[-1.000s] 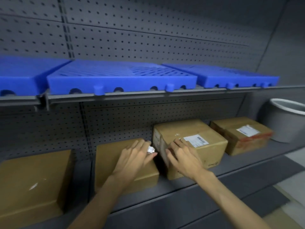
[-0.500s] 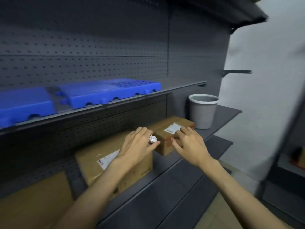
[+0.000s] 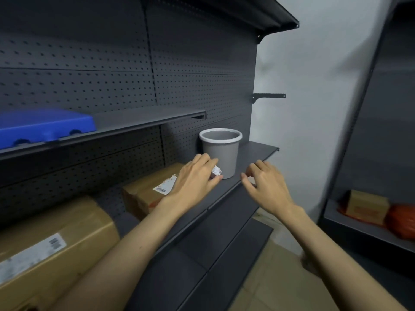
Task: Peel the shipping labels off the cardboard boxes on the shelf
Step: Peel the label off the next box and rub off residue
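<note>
On dark metal shelf [image 3: 251,158], right end: grey bin [image 3: 221,151], upright, white-rimmed, against perforated back panel. Just left of bin: left hand [image 3: 195,176], grip closed around crumpled white label wad [image 3: 216,171], held in front of bin's lower wall; right hand [image 3: 267,187] beside it over shelf edge, fingers loosely curled, grip holding nothing. Behind left hand: cardboard box [image 3: 143,194] with shipping label [image 3: 165,186] on top; nearer, at lower left: second cardboard box [image 3: 56,243] with barcode label [image 3: 31,257]; above: blue tray [image 3: 42,126] on upper shelf.
</note>
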{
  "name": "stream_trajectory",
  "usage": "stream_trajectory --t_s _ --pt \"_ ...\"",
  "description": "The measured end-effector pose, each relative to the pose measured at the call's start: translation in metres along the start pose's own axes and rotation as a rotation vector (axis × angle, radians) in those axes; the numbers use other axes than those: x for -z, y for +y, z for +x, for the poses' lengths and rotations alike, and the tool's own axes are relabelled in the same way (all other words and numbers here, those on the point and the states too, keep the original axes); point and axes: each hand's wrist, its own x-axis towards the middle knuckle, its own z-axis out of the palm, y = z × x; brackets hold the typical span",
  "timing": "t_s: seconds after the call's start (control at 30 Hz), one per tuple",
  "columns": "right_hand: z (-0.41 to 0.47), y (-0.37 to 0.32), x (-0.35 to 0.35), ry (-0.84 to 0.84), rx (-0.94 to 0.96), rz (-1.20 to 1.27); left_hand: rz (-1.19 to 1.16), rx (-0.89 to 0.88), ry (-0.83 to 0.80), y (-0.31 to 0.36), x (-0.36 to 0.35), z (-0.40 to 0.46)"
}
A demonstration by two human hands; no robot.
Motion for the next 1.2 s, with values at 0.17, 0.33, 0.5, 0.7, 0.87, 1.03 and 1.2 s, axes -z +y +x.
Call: stream_trajectory --t_s 0.17,0.33,0.5,0.7,0.87,1.03,1.2 --pt "0.035 0.043 -0.026 -0.001 0.000 -0.006 -0.007 0.020 -0.038 -0.004 -0.040 0.045" --pt "0.085 0.083 -0.065 -0.021 0.036 -0.012 -0.099 0.096 -0.038 -0.019 -0.082 0.095" --pt "0.152 0.126 -0.105 -0.053 0.070 -0.021 -0.078 0.132 -0.027 -0.044 -0.129 0.157" --pt "0.235 0.172 -0.148 -0.035 0.150 0.004 -0.139 0.257 -0.054 -0.079 -0.188 0.237" --pt "0.281 0.207 -0.199 -0.052 0.186 0.053 -0.064 0.303 -0.082 -0.101 -0.228 0.281" --pt "0.332 0.234 -0.247 -0.085 0.257 0.150 0.057 0.377 -0.072 -0.120 -0.268 0.313" --pt "0.383 0.257 -0.284 -0.140 0.340 0.227 0.137 0.501 -0.091 -0.127 -0.298 0.345"
